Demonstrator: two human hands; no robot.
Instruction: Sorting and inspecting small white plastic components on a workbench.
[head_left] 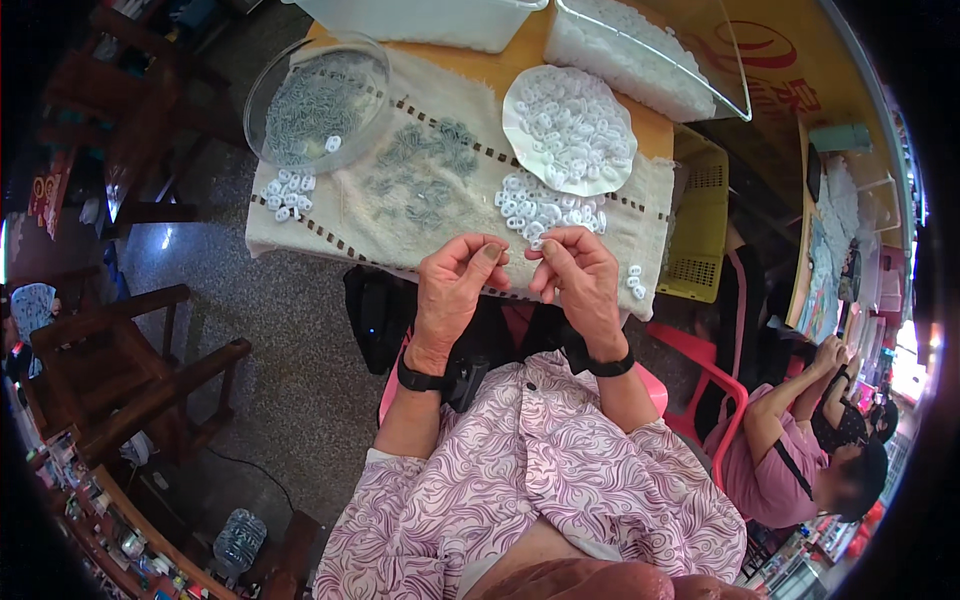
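Note:
My left hand (pixel 457 285) is closed in a pinch above the table's near edge; whatever is between its thumb and forefinger is too small to make out. Facing it, my right hand (pixel 588 278) pinches a small white oval plastic piece (pixel 537 243) at the fingertips. Just beyond that hand lies a loose pile of white oval plastic pieces (pixel 520 205), beside a white scalloped plate (pixel 515 122) heaped with more. Small grey wire-like pieces (pixel 425 150) are scattered over the beige cloth (pixel 340 215). A clear round bowl (pixel 253 125) at the far left holds many of them.
A small cluster of white pieces (pixel 288 194) lies near the bowl, and a few others (pixel 635 280) at the cloth's right. Clear bins (pixel 745 100) stand at the back. A yellow crate (pixel 700 215) is beside the table. A person in pink (pixel 770 460) sits at right.

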